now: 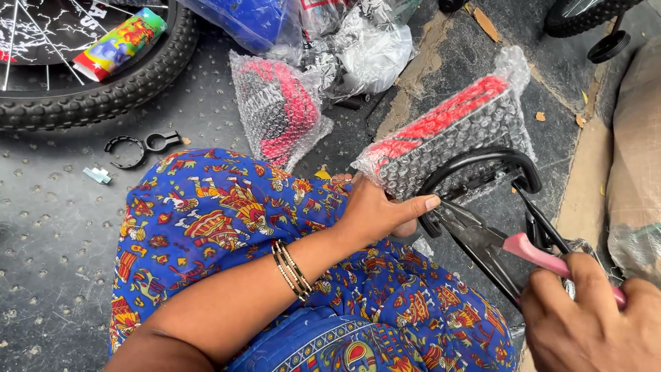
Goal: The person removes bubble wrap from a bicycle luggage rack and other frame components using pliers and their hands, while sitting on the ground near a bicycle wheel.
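Right grip [585, 310] closes on pink-handled pliers [482, 238]; left grip [375, 210] steadies the bubble-wrapped red part [447, 131]. Unwrapping appears underway. Next cut likely needs care near the black bar [482, 160].

One head-worn view, steeply downward and close over the lap and the dotted grey floor [62, 234] ahead

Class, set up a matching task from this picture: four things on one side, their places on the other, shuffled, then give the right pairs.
Things:
1. pliers
2. tyre
3. black clip
4. bangles

Places:
A. on the floor just below the wheel
B. on the left wrist
C. top left corner
D. in the right hand, tips at the bubble-wrapped part

Pairs: 1-D, 2-C, 3-A, 4-B
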